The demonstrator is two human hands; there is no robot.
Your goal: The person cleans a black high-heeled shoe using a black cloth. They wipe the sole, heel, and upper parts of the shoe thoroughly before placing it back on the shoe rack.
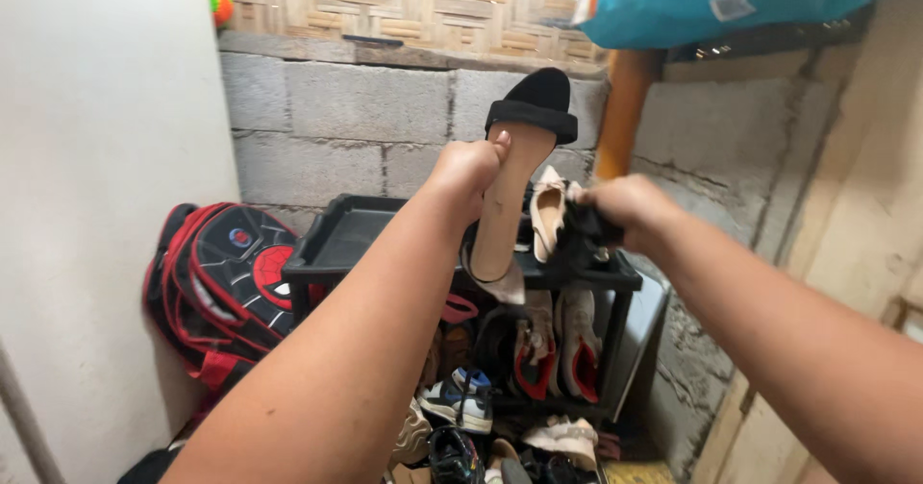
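Fingers of the left hand (pixel 468 169) were curled shut around the side of a black-strapped, tan-soled sandal (pixel 514 172), thumb pressed on the insole, so the shoe stood nearly upright with its toe above the knuckles; the right hand (pixel 627 210) was closed on a dark piece at the sandal's heel end, though whether that was the strap or a separate black shoe could not be told. Just beyond the right fingertips lay a beige flat shoe (pixel 548 213) on the top tray of a black shoe rack (pixel 336 244); below both hands the lower shelves held red-and-white sneakers (pixel 562 349) and a heap of other footwear. Well off to the left of the left hand leaned a red and black backpack (pixel 216 287) against the white wall; grey concrete blocks stood behind. Judged from the grip, handling it well called for keeping the left thumb firm on the sole while the right steadied the heel, so nothing knocked the beige flat.
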